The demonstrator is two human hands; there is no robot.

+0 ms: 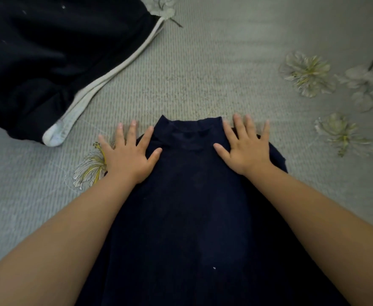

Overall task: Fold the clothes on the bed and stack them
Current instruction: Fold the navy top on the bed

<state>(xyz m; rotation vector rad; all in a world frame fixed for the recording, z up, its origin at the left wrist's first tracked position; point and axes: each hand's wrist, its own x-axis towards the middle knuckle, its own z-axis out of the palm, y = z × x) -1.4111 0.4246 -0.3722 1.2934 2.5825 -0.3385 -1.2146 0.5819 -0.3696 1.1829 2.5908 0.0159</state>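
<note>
left hand (pixel 127 154): flat, fingers spread, half off the navy top (pixel 187 208) onto the bed (pixel 203 69).
right hand (pixel 247 146): flat, spread on shoulder.
risk: uneven press may skew the fold.

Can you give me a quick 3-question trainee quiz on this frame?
1. True or false: both hands lie flat with fingers spread on the navy top.
2. Which way does the navy top's collar point? A) away from the person B) toward the person C) to the left
3. What trims the edge of the black garment at upper left?

Key:
1. True: the left hand and right hand press either side of the collar, fingertips reaching onto the bedsheet.
2. A
3. A white band.
</note>
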